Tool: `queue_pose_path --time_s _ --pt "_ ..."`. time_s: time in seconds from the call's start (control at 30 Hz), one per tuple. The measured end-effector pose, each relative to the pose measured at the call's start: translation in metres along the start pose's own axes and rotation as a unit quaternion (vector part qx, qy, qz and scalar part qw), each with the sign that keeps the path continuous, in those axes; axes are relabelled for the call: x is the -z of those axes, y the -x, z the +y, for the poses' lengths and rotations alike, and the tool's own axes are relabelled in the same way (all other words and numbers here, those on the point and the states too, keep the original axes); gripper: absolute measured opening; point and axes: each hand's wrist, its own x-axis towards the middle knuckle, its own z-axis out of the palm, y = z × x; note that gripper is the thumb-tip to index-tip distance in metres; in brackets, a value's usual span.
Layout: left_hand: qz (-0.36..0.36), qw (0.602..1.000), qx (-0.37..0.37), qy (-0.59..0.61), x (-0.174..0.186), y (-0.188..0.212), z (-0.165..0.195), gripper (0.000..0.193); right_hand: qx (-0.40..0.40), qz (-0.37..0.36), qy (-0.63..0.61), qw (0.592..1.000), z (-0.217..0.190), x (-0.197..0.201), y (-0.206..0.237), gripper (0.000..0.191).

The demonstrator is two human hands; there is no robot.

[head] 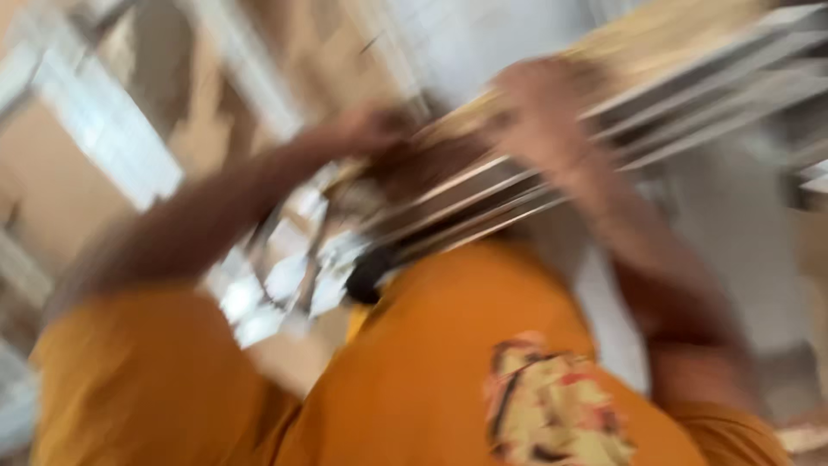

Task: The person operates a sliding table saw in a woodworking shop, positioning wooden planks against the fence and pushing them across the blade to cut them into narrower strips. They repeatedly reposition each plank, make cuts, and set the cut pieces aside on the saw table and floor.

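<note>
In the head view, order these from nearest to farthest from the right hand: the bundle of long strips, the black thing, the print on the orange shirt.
1. bundle of long strips, under the right hand.
2. black thing, lower left.
3. print, bottom, on the orange shirt.

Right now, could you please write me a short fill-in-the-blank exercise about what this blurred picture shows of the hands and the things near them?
1. The person wears a shirt of ____ colour with a printed patch on it.
2. Both hands, the left hand and the right hand, are on a bundle of long pale ____.
3. The whole picture is strongly ____, so the grip of the fingers cannot be judged.

Missing words: orange; slats; blurred
</note>
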Motion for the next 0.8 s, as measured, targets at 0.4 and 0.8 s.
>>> queue_pose_path --time_s 0.4,0.8 --pt "-0.025 0.979 0.079 0.187 0.043 0.034 0.086 0.037 0.104 -0.028 0.108 0.988 0.041 0.009 0.025 0.045" --pt "-0.021 0.97 -0.117 0.213 0.031 0.011 0.048 0.052 0.004 -0.068 0.042 0.997 0.024 0.059 0.021 0.091"
